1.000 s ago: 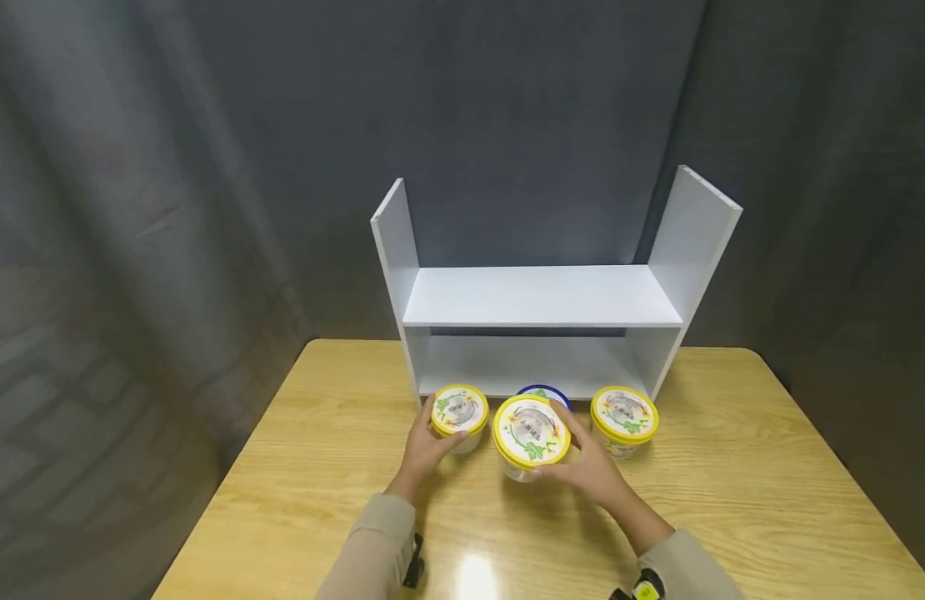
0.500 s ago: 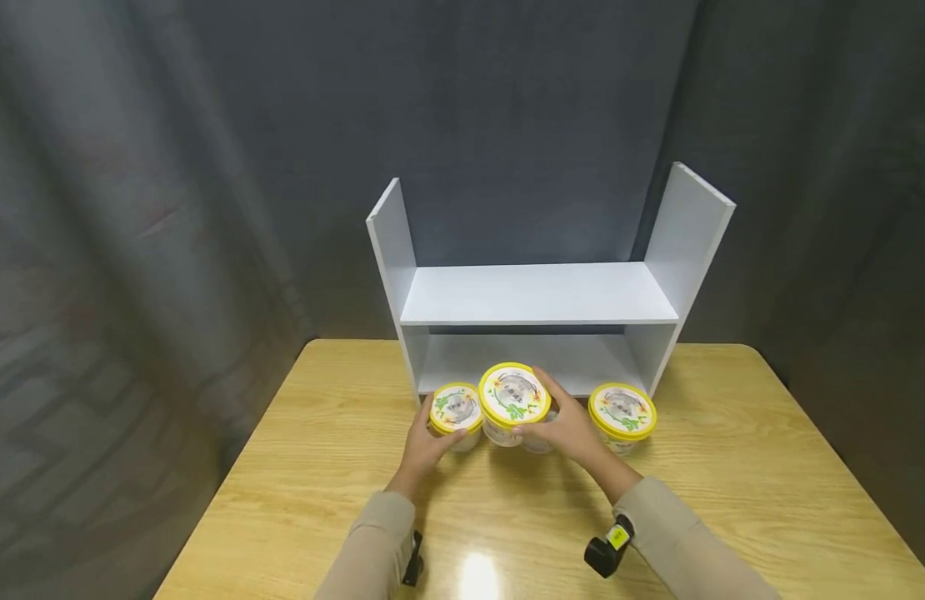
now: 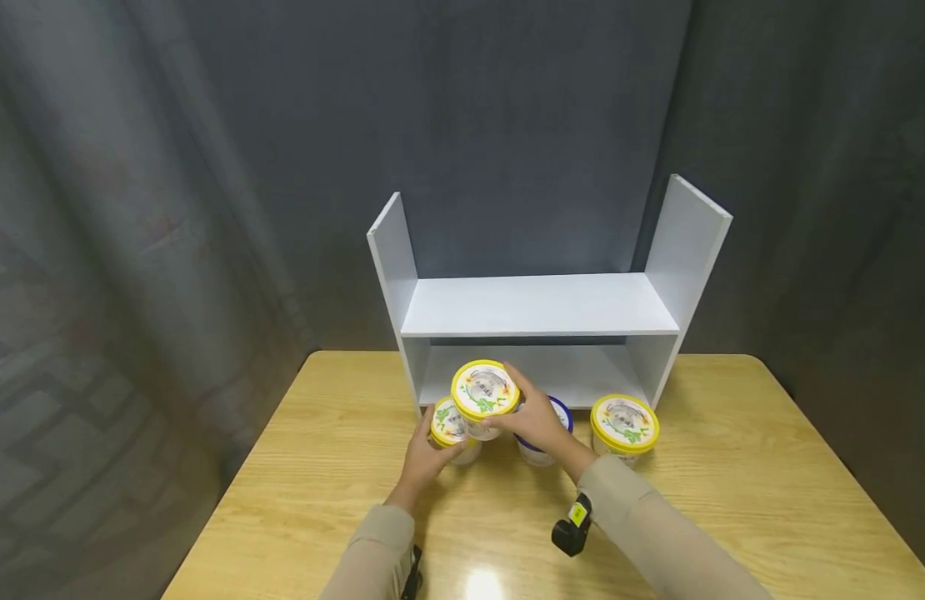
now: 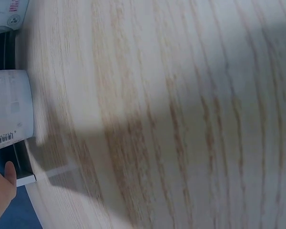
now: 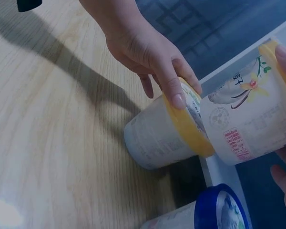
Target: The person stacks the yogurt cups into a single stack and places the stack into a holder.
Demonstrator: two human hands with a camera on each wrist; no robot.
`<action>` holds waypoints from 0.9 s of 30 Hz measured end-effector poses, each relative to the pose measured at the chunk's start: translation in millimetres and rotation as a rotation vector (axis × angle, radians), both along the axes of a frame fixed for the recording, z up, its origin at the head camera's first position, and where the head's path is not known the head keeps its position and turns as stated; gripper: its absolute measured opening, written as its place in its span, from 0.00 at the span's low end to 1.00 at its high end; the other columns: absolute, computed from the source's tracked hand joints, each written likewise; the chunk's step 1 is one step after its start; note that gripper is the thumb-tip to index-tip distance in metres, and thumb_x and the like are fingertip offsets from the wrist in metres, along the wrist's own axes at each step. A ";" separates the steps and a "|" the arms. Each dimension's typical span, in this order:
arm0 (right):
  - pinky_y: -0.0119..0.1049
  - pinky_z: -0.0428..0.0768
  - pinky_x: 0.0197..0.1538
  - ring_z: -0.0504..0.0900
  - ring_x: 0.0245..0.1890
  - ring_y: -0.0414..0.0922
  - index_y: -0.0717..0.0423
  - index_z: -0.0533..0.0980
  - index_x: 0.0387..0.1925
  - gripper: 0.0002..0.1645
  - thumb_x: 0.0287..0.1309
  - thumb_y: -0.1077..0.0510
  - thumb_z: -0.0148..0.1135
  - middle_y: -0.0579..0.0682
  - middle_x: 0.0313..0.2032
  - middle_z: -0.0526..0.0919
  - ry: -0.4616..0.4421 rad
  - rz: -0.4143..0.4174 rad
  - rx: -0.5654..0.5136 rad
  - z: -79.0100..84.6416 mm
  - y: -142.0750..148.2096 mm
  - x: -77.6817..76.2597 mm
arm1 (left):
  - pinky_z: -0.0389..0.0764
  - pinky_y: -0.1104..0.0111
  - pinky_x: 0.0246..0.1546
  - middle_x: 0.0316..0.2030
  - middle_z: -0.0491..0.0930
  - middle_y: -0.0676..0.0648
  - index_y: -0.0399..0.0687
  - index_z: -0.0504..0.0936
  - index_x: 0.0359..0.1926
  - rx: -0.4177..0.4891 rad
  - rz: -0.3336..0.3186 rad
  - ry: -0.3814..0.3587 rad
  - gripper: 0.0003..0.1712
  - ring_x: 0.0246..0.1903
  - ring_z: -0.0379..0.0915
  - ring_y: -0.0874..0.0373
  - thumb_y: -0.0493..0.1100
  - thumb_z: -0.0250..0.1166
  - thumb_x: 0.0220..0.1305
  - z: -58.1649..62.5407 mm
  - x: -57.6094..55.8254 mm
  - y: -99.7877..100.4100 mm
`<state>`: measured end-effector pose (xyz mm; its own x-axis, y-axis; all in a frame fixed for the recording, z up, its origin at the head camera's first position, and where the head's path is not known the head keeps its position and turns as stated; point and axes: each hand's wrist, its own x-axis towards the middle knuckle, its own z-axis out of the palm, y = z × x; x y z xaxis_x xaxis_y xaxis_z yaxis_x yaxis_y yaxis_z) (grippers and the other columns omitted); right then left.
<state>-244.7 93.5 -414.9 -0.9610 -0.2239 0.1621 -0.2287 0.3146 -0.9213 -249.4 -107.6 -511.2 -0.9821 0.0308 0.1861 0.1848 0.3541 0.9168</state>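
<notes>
My left hand (image 3: 423,460) grips a white tub with a yellow lid (image 3: 445,423), which stands on the table before the left end of the shelf. In the right wrist view, the thumb of that hand lies on the lid's rim. My right hand (image 3: 541,423) holds a second yellow-lidded tub (image 3: 484,390) in the air, partly over the first one. Seen from the right wrist, the raised tub's base (image 5: 238,143) is close to the lower tub's lid; I cannot tell whether they touch. A blue-lidded tub (image 3: 537,455) stands partly hidden behind my right hand.
Another yellow-lidded tub (image 3: 625,422) stands on the wooden table (image 3: 320,467) to the right. Behind the tubs is a white two-level shelf unit (image 3: 537,304) with upright side panels. A dark curtain (image 3: 522,125) hangs at the back.
My right hand has lifted its yellow-lidded tub and carried it left, from before the blue-lidded tub to over the left one. My left hand has stayed on its tub.
</notes>
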 end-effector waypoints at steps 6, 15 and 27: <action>0.49 0.64 0.55 0.62 0.55 0.52 0.55 0.49 0.64 0.61 0.29 0.49 0.73 0.54 0.58 0.61 0.007 -0.006 -0.028 -0.5 -13.4 -6.8 | 0.56 0.46 0.53 0.61 0.50 0.35 0.37 0.48 0.64 0.001 -0.025 0.024 0.54 0.56 0.51 0.38 0.48 0.70 0.41 -1.9 0.3 -1.1; 0.46 0.64 0.55 0.66 0.52 0.50 0.51 0.52 0.63 0.60 0.26 0.54 0.75 0.53 0.54 0.66 -0.036 -0.003 -0.050 -0.1 -31.5 -15.2 | 0.62 0.46 0.49 0.60 0.56 0.39 0.53 0.51 0.65 -0.003 -0.020 0.041 0.51 0.54 0.56 0.39 0.52 0.68 0.42 3.1 3.2 -0.2; 0.48 0.59 0.58 0.62 0.55 0.50 0.51 0.48 0.64 0.65 0.23 0.46 0.75 0.52 0.57 0.63 -0.098 -0.011 0.014 -4.9 -37.3 -22.9 | 0.64 0.53 0.51 0.59 0.58 0.43 0.55 0.52 0.64 0.031 -0.025 -0.021 0.50 0.54 0.59 0.46 0.46 0.70 0.41 3.5 -1.9 0.4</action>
<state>-267.6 56.2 -419.8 -0.9746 -0.2147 0.0643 -0.1343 0.3297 -0.9345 -251.2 -107.1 -507.7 -0.9847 0.0498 0.1671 0.1742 0.3209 0.9310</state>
